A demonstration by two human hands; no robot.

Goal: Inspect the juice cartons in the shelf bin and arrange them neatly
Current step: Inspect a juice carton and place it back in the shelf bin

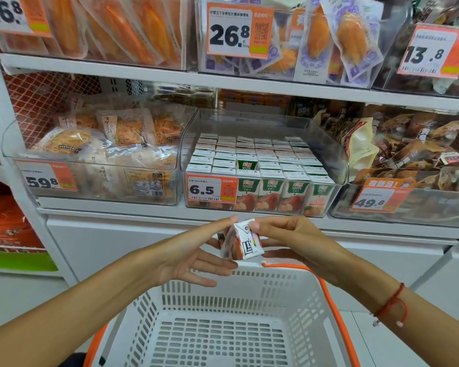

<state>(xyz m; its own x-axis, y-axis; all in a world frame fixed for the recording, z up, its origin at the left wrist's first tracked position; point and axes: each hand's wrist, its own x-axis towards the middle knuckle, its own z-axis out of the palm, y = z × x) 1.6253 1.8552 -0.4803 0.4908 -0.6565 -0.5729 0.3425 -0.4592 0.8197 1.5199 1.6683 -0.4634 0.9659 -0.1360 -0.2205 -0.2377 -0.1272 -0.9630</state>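
Observation:
One small juice carton (241,243) is held tilted in front of the shelf, above a basket. My left hand (196,254) touches its left side with fairly straight fingers, thumb at the top corner. My right hand (284,239) pinches its upper right corner and cups it from the right. On the shelf behind stands a clear plastic bin (329,154) packed with several rows of upright juice cartons (273,160). One slot in the third row is a gap where a green carton face (247,164) shows. A 6.5 price tag (212,190) hangs on the bin's front.
A white shopping basket (223,327) with an orange handle (329,295) sits right below my hands. Clear bins of snack packets (96,144) and dried goods (408,160) flank the juice bin. The shelf above carries bagged food with price tags.

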